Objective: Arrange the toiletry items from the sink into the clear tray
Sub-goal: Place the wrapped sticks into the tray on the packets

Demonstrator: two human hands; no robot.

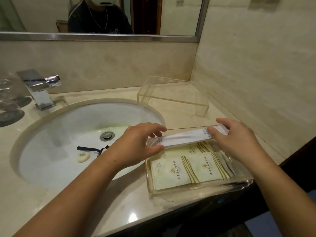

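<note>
Left hand (pixel 136 144) and right hand (pixel 236 139) each pinch an end of the long white packet (pixel 184 136) over the clear tray (pixel 246 183), and next I should lower it flat beside the sachets (pixel 171 171), the razor (pixel 89 149) lying in the sink (pixel 68 130)
</note>
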